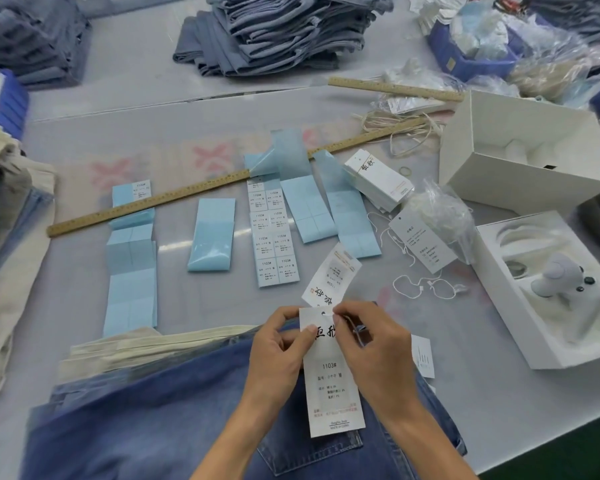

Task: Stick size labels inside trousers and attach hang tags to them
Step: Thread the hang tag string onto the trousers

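Two hands, left hand [278, 344] and right hand [371, 341], are pinched on one hang tag [331, 379] above blue jeans [153, 420]; two rulers [146, 206] are seen.

light: bright, even, from overhead | shadows: soft, faint under the hands | glare: pale streaks on the glossy table [94, 258] at centre-left | focus: centre fairly sharp, small print unreadable | edges: wide-angle bending, softer blur in upper corners
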A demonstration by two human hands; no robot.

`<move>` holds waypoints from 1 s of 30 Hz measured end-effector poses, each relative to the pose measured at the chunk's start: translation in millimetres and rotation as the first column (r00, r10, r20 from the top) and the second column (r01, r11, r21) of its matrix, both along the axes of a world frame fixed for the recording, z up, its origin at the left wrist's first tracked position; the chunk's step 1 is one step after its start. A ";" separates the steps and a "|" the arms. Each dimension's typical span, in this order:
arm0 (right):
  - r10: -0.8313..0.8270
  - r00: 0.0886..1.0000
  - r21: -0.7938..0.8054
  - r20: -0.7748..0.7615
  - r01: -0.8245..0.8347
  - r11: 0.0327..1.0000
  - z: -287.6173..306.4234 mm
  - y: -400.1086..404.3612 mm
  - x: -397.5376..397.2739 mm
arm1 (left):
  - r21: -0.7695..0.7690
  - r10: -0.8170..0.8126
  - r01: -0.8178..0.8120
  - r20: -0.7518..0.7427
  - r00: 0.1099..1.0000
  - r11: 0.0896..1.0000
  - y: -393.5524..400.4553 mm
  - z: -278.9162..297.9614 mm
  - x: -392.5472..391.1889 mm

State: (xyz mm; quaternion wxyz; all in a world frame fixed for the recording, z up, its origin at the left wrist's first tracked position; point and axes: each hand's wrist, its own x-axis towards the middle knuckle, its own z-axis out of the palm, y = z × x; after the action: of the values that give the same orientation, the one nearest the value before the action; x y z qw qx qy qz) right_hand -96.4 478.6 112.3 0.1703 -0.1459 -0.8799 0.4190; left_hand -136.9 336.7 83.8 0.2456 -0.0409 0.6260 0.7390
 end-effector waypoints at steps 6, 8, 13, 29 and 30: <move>0.022 1.000 0.056 0.019 -0.023 0.998 0.4 -0.6 -0.1 | 0.015 -0.014 0.014 -0.018 1.000 1.000 0.5 -0.5 1.6; 0.052 0.998 0.068 0.029 -0.054 0.996 1.0 -1.6 -1.1 | 0.070 0.015 -0.015 0.011 1.000 0.997 0.7 2.9 2.6; 0.048 0.998 0.016 0.042 -0.049 0.999 -1.8 -5.2 -0.1 | 0.102 0.065 -0.068 0.036 0.997 0.992 0.7 4.6 1.0; 0.075 0.993 -0.109 0.089 -0.065 0.992 -11.5 -14.7 9.4 | -0.092 0.158 -0.173 -0.155 0.975 0.981 2.1 -2.7 5.9; 0.073 0.993 -0.127 0.091 -0.061 0.990 -10.6 -15.8 8.7 | -0.137 0.184 -0.225 -0.258 0.948 0.965 -1.2 -2.4 6.0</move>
State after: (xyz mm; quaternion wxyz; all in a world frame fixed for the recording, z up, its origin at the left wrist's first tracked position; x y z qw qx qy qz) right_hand -87.7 462.8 101.7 0.1046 -0.1462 -0.8637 0.4709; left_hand -130.9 335.5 81.4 0.0847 -0.0350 0.7025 0.7058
